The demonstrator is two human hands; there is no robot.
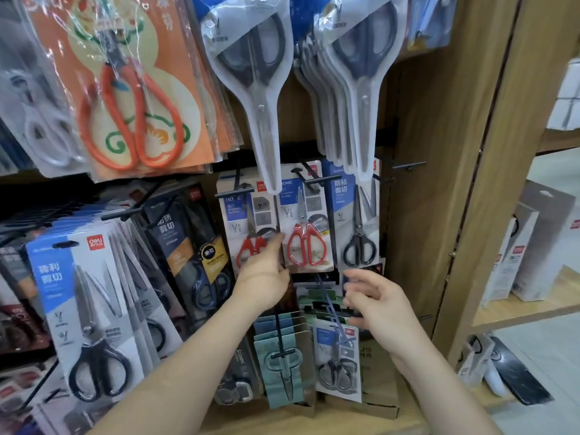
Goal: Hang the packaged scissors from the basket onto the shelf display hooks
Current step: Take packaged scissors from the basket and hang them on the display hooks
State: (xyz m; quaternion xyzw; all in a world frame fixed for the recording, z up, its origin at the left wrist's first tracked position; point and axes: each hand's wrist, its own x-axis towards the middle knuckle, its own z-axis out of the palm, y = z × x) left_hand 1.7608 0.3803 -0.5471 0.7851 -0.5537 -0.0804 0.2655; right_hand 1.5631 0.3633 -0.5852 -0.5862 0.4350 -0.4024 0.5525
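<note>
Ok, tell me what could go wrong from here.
1. The left hand presses against the red scissors pack; a hard push might swing it into the neighbouring pack or slide it off its peg.
2. The right hand hovers close to a protruding hook and could get jabbed.

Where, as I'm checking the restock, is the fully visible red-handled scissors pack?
In the head view, the red-handled scissors pack hangs centre, right of the left hand and left of the black-handled scissors pack.

Left hand (263, 277) against a scissors pack (243, 215), right hand (381, 309) lower right of it, shelf upright (439, 183) at far right.
</note>
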